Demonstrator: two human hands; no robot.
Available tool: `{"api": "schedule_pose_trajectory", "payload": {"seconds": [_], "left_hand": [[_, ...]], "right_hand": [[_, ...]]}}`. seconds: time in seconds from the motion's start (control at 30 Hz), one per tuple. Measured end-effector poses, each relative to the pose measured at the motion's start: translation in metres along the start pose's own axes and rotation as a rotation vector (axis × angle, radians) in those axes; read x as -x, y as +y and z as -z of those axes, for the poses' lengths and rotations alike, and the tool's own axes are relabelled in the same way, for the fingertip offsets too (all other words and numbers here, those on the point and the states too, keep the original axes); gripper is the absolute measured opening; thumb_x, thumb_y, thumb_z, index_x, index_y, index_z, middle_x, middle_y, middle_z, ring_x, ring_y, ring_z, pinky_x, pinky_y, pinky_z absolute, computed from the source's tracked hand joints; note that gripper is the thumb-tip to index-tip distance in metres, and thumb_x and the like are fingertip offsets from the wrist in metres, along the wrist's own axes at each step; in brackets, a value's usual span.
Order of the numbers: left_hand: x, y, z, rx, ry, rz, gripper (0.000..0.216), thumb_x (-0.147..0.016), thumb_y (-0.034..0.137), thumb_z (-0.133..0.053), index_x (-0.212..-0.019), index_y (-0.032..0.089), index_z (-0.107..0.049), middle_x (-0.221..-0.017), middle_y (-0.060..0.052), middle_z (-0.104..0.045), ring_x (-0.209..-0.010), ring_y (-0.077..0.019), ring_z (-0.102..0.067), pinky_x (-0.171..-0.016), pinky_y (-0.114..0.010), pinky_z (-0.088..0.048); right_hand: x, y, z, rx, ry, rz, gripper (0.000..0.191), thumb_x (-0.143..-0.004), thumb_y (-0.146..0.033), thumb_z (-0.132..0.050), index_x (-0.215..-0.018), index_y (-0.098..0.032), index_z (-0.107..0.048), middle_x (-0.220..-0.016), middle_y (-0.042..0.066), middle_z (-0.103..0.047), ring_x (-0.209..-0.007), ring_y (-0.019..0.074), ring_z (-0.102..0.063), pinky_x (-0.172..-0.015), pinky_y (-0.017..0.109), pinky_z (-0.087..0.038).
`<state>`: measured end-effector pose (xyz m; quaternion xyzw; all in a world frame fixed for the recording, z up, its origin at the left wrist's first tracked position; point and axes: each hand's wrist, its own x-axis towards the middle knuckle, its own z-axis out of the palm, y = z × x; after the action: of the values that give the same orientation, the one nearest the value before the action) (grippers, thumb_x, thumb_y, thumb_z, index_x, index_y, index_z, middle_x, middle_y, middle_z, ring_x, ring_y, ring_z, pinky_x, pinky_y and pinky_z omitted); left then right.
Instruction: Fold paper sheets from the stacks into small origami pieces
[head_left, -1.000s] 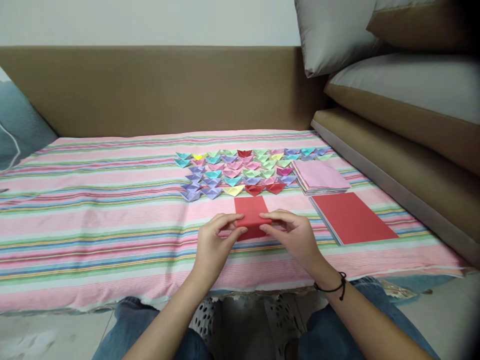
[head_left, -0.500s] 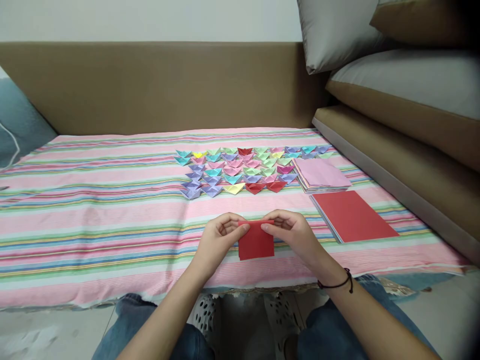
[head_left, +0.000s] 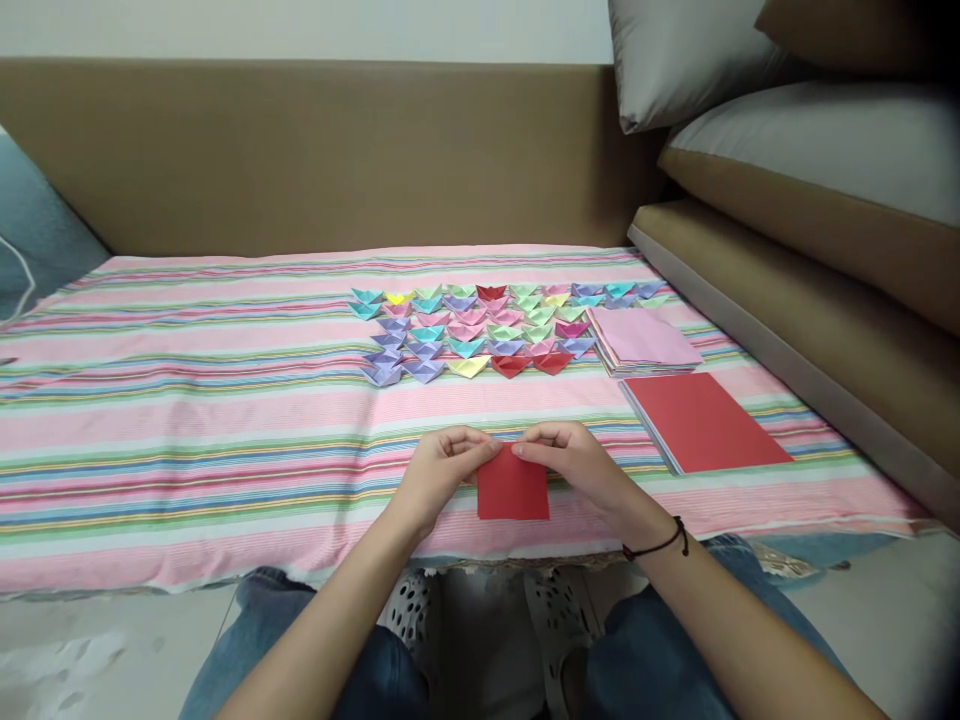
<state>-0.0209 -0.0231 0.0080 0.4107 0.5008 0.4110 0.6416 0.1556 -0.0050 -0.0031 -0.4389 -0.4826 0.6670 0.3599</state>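
Observation:
A small red sheet of paper, folded to a near square, hangs between my hands just above the cloth's front part. My left hand pinches its upper left edge between thumb and fingers. At the top edge, right of the middle, my right hand pinches the same paper, its thumb in front. The two thumbs are close together. Beyond my hands, several folded paper boats in purple, pink, green, blue, yellow and red stand in rows.
A stack of pink-topped paper lies right of the boats, with a stack of larger red-topped sheets nearer me. Striped cloth covers the surface. Cushions are piled at the right, and a brown backrest rises behind.
My right hand has slid left along the paper's top edge, bringing its thumb nearer the left one. The view has tilted down slightly.

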Motion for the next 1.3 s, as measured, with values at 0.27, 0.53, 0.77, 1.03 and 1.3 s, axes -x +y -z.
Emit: {"api": "schedule_pose_trajectory", "payload": {"seconds": [0.27, 0.53, 0.77, 1.03, 1.3], "left_hand": [[-0.001, -0.004, -0.002, -0.015, 0.011, -0.035, 0.03, -0.058, 0.038, -0.08, -0.067, 0.013, -0.067, -0.06, -0.002, -0.065, -0.055, -0.0106, -0.056, -0.055, -0.021, -0.043], [-0.004, -0.01, -0.005, -0.166, -0.017, -0.165, 0.024, -0.068, 0.035, -0.071, -0.068, 0.012, -0.065, -0.059, 0.0, -0.059, -0.055, -0.0091, -0.049, -0.053, -0.02, -0.036], [-0.004, -0.013, -0.007, -0.366, 0.002, -0.278, 0.024, -0.077, 0.036, -0.058, -0.07, 0.014, -0.061, -0.058, 0.001, -0.051, -0.053, -0.0094, -0.042, -0.05, -0.021, -0.03], [-0.003, -0.012, -0.011, -0.516, 0.076, -0.306, 0.019, -0.079, 0.031, -0.049, -0.07, 0.016, -0.057, -0.064, -0.001, -0.056, -0.059, -0.013, -0.048, -0.055, -0.024, -0.035], [-0.006, -0.005, 0.005, -0.686, 0.139, -0.383, 0.014, -0.081, 0.024, -0.047, -0.071, 0.018, -0.055, -0.062, 0.001, -0.054, -0.057, -0.0133, -0.05, -0.055, -0.024, -0.036]], "right_hand": [[0.0, 0.004, -0.003, 0.002, -0.021, 0.012, 0.021, -0.068, -0.036, -0.073, -0.07, -0.016, -0.068, -0.068, 0.001, -0.066, -0.061, 0.0117, -0.057, -0.057, 0.024, -0.042], [-0.004, 0.008, -0.003, 0.064, 0.008, 0.105, 0.017, -0.067, -0.031, -0.071, -0.065, -0.015, -0.067, -0.063, 0.001, -0.063, -0.058, 0.0115, -0.054, -0.054, 0.024, -0.04], [-0.005, 0.008, -0.002, 0.134, 0.024, 0.15, 0.015, -0.067, -0.029, -0.068, -0.063, -0.015, -0.066, -0.062, 0.001, -0.063, -0.057, 0.0116, -0.054, -0.054, 0.024, -0.04], [-0.007, 0.008, 0.0, 0.197, 0.021, 0.157, 0.016, -0.067, -0.03, -0.069, -0.063, -0.015, -0.067, -0.061, 0.002, -0.065, -0.055, 0.0125, -0.056, -0.053, 0.025, -0.042], [-0.01, 0.005, 0.007, 0.252, 0.074, 0.202, 0.015, -0.066, -0.029, -0.068, -0.064, -0.015, -0.069, -0.063, 0.003, -0.068, -0.06, 0.015, -0.06, -0.059, 0.028, -0.048]]}}
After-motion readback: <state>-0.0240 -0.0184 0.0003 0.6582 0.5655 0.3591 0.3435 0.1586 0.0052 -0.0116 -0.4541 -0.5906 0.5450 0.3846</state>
